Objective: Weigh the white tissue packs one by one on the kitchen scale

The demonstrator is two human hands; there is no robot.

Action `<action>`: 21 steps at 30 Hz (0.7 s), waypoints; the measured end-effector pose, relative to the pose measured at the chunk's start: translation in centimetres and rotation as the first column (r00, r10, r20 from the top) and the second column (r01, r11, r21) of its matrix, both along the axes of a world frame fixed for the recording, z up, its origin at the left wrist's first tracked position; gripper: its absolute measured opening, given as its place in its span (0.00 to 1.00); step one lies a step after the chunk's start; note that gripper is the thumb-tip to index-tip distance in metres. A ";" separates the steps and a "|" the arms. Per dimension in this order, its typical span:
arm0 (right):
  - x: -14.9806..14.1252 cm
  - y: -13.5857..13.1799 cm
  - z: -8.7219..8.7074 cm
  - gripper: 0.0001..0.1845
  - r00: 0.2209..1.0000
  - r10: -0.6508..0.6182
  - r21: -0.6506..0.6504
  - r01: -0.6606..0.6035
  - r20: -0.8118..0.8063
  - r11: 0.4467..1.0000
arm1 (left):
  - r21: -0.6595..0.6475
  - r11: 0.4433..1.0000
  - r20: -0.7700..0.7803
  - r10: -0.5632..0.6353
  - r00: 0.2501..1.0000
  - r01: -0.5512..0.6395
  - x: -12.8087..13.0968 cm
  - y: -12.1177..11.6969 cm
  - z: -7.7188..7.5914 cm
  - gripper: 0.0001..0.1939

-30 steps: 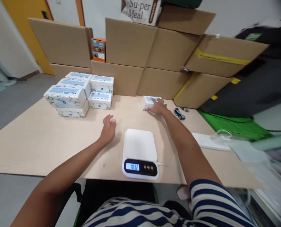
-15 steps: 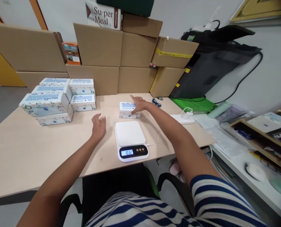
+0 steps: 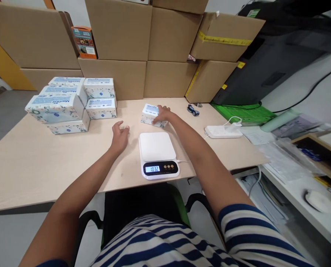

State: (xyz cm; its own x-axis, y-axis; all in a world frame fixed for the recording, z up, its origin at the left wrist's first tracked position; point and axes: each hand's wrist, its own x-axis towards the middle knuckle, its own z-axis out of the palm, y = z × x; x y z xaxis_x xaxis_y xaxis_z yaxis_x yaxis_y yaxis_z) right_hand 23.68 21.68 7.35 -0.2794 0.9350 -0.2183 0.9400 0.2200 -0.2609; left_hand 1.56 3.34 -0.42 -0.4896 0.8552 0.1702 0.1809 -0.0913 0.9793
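Observation:
Behind the white digital scale [image 3: 157, 147], a white floral pack of tissues [image 3: 148, 118] sits at a slant. My right hand [image 3: 163, 113] is wrapped over the pack's right end, thumb on the near side and fingers over the top and back. My left hand [image 3: 120, 136] rests at the tabletop left of the scale, its fingers loosely curled and apart with nothing in them. Nothing lies on the scale's platform, and its lit display [image 3: 152, 169] appears to read 103.2. Several matching tissue packs [image 3: 56, 107] are stacked two high on the left of the table.
Cardboard boxes [image 3: 121, 33] form a wall along the table's back, with a small orange box [image 3: 84, 42] among them. On the right are a power strip [image 3: 221, 131], dark blue folded glasses or straps [image 3: 192, 110], a green flat case [image 3: 238, 116] and a large black machine [image 3: 277, 66].
The tissue pack has turned from square-on to slanted under my right hand, which now grips its right end. My left hand has barely moved. The camera view has tipped downward.

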 end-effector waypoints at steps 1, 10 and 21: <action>-0.4 -0.3 -0.1 0.75 0.999 -0.034 0.008 0.034 0.003 0.999 | -0.002 1.000 0.004 0.004 1.000 -0.004 0.0 -0.1 0.0 0.21; 0.0 -1.8 3.3 0.63 1.000 -0.012 0.003 0.012 0.008 1.000 | -0.070 0.996 -0.029 0.050 0.998 -0.052 0.2 -1.9 0.7 0.19; 7.4 -15.7 6.8 0.57 0.849 0.508 0.158 -0.526 0.145 0.836 | -0.096 0.966 -0.319 -0.257 0.912 0.239 0.7 -2.8 0.3 0.23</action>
